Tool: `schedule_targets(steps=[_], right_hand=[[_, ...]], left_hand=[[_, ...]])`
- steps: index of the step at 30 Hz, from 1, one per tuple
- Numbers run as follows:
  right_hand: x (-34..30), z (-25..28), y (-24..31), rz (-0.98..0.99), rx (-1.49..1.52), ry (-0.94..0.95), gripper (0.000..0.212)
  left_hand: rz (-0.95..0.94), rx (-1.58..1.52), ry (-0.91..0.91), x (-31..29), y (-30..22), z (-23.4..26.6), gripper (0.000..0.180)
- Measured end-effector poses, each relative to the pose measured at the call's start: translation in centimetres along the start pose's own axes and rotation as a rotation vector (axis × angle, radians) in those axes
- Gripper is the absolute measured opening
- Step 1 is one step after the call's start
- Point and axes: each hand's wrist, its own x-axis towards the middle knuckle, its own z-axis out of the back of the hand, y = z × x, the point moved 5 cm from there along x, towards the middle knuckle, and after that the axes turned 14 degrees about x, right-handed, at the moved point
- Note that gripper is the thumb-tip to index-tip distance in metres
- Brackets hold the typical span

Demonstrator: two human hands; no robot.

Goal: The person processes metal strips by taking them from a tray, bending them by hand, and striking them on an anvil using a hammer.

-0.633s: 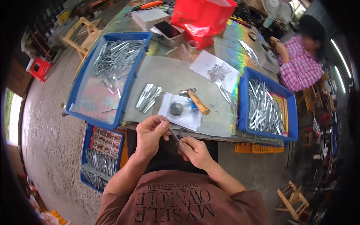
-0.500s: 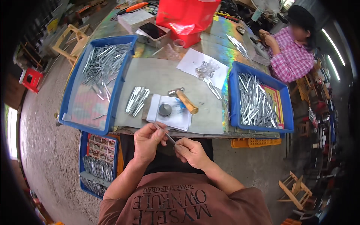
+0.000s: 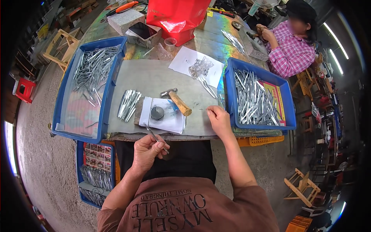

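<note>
So, using the hammer as my landmark on the desk: my left grip is on the near side of it and off to the left, thumb and fingers pinched around a thin metal piece. That piece slants, far tip up by the near left corner of the paper stack. Can't tell from this view if the tip actually touches the paper.

My right grip is right of the hammer and well apart from it, fingers curled in. Honestly can't tell if anything's in there.

Just left of the hammer, a round grey metal block sits on the stack. Further left of it there's a bunch of shiny metal strips lying side by side, then a blue tray with a loose heap of similar strips. Well to the right of the hammer is a second blue tray, also heaped with strips. Beyond the hammer I've got a printed sheet with crumpled clear plastic on it, and further back a red bag.
</note>
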Motion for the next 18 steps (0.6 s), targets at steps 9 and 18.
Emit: schedule_targets(steps=[9,18], right_hand=[[1.7,-3.1,-2.4,0.167,-0.511,0.207,0.009],[1.6,-2.2,-2.6,0.118,-0.337,0.183,0.008]], left_hand=[[0.088,-0.005,-0.051,-0.1,1.3,0.2,0.012],[0.124,0.031,-0.026,0.1,1.5,-0.3,0.013]])
